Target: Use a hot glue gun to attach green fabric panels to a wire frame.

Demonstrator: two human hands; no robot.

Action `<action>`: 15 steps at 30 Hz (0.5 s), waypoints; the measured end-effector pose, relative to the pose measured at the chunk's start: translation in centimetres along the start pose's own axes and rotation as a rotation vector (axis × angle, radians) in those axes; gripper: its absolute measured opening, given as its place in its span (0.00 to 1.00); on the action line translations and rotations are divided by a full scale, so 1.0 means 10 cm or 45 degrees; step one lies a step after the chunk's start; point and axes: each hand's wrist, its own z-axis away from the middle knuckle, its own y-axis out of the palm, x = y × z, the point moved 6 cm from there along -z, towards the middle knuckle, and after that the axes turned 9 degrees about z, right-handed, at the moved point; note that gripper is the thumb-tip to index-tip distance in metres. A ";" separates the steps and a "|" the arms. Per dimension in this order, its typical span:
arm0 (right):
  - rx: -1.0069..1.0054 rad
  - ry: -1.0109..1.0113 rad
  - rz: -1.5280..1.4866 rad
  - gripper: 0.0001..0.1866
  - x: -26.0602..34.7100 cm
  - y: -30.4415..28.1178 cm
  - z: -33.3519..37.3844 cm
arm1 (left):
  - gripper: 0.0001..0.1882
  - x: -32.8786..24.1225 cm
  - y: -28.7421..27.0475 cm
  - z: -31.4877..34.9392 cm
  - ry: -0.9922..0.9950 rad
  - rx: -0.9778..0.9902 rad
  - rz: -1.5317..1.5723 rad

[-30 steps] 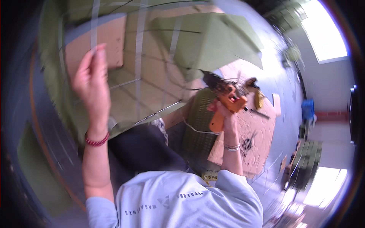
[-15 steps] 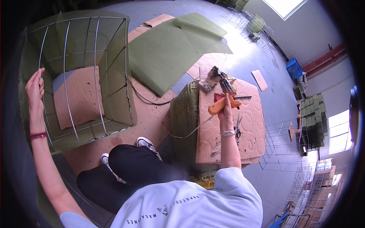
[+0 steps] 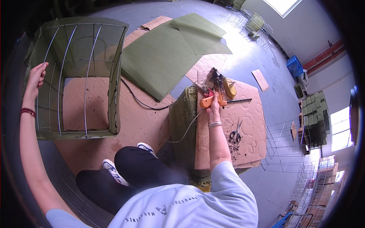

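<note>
My left hand (image 3: pixel 37 78) is closed around a wire at the left side of a wire-frame basket (image 3: pixel 72 25) lined with green sheet. The basket's bars face me, and its open bottom shows cardboard. In my right hand (image 3: pixel 213 109) is an orange hot glue gun (image 3: pixel 206 102), a dark glue stick (image 3: pixel 241 100) jutting from its back. The gun is above the cardboard-topped crate stack, its nozzle end by a black-smeared piece (image 3: pixel 216 76). A yellow block-like item (image 3: pixel 229 89) sits beside it. Scissors (image 3: pixel 235 134) lie nearer me on the cardboard, among black crumbs.
Under the cardboard top (image 3: pixel 249 125) stand green plastic crates (image 3: pixel 182 119). The gun's cord (image 3: pixel 186 133) hangs down their side. Large green sheets (image 3: pixel 159 57) lie ahead on floor cardboard (image 3: pixel 140 114). Wire frames (image 3: pixel 283 144) and stacked green boxes (image 3: pixel 315 117) stand at right.
The basket has turned and shifted slightly, with my left hand still on its wire. My right hand has moved the glue gun leftward, uncovering the scissors and the yellow item.
</note>
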 end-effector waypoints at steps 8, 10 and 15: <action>-0.125 0.257 0.702 0.34 0.33 0.15 0.66 | 0.15 0.04 0.28 -0.47 0.095 -0.097 -0.610; 0.017 0.293 1.091 0.35 0.41 0.14 0.72 | 0.14 0.11 0.36 -0.59 0.105 -0.080 -0.614; 0.144 0.065 1.355 0.20 0.46 0.21 0.88 | 0.12 0.11 0.24 -0.76 0.147 -0.027 -0.733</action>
